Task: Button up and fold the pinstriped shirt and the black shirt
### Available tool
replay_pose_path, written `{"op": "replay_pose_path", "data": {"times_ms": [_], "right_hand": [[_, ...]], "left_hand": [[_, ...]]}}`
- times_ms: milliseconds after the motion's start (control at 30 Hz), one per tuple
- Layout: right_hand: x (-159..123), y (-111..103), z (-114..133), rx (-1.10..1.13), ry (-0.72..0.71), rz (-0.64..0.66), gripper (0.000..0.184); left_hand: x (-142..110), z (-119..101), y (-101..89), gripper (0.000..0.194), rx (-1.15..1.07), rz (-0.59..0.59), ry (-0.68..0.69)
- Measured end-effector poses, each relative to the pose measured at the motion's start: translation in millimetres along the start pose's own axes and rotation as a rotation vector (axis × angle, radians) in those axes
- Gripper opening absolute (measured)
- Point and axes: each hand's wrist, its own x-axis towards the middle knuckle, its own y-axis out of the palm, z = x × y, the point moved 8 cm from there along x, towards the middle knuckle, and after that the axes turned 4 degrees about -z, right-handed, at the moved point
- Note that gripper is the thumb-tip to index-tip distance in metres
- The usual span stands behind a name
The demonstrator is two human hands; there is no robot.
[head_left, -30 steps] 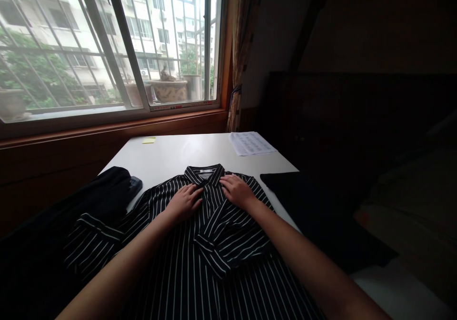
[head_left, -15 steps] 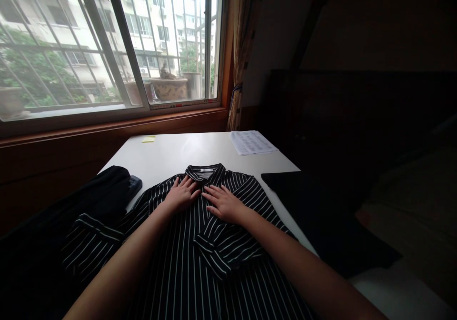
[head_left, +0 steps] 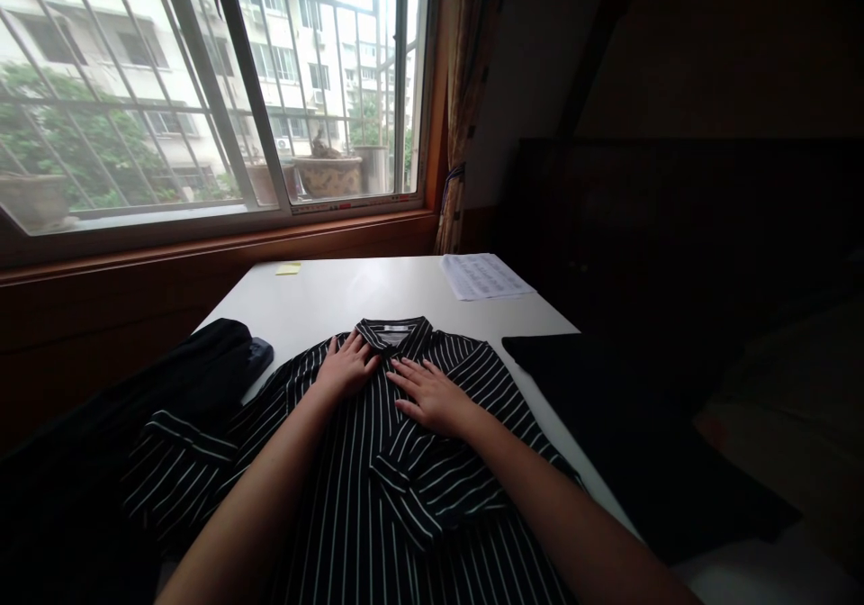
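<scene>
A black shirt with white stripes [head_left: 351, 470] lies front up, its collar [head_left: 395, 333] toward the window. My left hand [head_left: 346, 366] rests flat on the shirt just left of the collar, fingers spread. On the chest below the collar lies my right hand [head_left: 432, 395], also flat with the fingers apart. The right-hand sleeve is folded in across the front, and its cuff [head_left: 405, 497] points toward the middle. Out to the left, the other sleeve [head_left: 182, 461] lies bent beside my forearm.
Beneath the shirt is a white table [head_left: 364, 285]. Dark folded clothing [head_left: 202, 362] lies at left, and a dark cloth [head_left: 627, 416] hangs over the right edge. Printed sheets [head_left: 487, 276] and a yellow note [head_left: 288, 268] lie at the far edge, below a barred window [head_left: 324, 74].
The whole view has shifted slightly, so everything appears a little lower and further right. Both hands stay flat at nearly the same places on the shirt.
</scene>
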Motion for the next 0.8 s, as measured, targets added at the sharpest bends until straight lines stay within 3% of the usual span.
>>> {"op": "replay_pose_path", "data": {"times_ms": [467, 800], "right_hand": [[5.0, 1.7, -6.9, 0.027, -0.004, 0.007, 0.071], [2.3, -1.9, -5.3, 0.028, -0.008, 0.006, 0.076]], "left_hand": [[5.5, 4.7, 0.1, 0.053, -0.001, -0.038, 0.018], [-10.3, -4.6, -25.8, 0.041, 0.03, -0.14, -0.026]]}}
